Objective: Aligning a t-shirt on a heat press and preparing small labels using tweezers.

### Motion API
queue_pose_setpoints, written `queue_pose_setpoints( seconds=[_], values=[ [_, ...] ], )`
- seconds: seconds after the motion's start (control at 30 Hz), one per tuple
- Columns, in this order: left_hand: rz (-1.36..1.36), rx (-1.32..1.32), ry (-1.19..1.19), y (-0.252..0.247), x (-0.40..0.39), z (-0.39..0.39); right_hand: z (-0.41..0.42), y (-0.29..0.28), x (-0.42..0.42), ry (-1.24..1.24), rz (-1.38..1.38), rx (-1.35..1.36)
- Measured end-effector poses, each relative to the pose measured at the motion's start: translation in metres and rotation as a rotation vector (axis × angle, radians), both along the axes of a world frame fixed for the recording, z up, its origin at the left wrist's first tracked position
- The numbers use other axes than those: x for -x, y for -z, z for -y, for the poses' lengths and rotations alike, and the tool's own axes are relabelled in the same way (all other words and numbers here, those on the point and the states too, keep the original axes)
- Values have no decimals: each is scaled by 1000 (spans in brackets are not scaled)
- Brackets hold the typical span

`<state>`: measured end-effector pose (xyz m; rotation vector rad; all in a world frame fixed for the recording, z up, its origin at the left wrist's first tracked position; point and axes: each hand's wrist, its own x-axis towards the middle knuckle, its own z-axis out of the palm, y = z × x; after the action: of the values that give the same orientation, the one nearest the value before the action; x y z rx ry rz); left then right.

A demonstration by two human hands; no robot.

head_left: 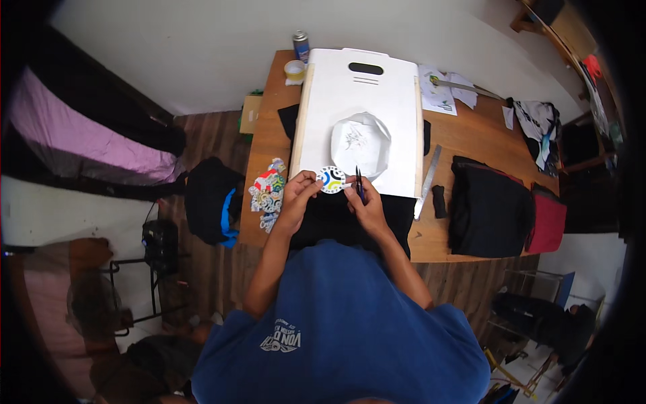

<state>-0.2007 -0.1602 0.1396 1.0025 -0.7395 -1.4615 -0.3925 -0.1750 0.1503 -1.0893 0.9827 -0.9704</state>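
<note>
My left hand (301, 194) holds a round printed cutout (331, 180), white with blue, black and yellow curved shapes, by its left edge. At the cutout's right edge are the fingers of my right hand (366, 202), which also grips a small dark pointed tool (359, 183), its tip towards the wall; its exact kind is unclear. Just beyond both hands, a white paper tray (374, 146) with thin scraps in it rests on a white board (318, 106). Left of the board lies a pile of colourful printed cutouts (267, 189). Black cloth (348, 219) lies below the board's near edge.
On the wooden table (484, 134) are a spray can (301, 46), a tape roll (294, 70), printed sheets (438, 96), a metal ruler (429, 179), folded black cloth (489, 209) and red cloth (547, 219). A person in dark clothes (565, 328) is at the lower right.
</note>
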Motion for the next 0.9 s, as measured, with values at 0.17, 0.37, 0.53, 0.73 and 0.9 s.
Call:
queue_pose_setpoints(
  seconds=[0.17,0.37,0.53,0.73,0.9],
  values=[
    [77,-61,-2,9,16,15,11,11,17,330,21,47],
    [190,-32,-107,24,20,42,46,51,47,549,-296,113],
    [38,-114,56,34,22,34,32,46,35,429,-238,-2],
    [46,-223,-74,41,13,-7,2,75,33,340,-251,90],
    [96,-134,-180,21,5,-12,5,59,32,507,-530,400]
  ],
)
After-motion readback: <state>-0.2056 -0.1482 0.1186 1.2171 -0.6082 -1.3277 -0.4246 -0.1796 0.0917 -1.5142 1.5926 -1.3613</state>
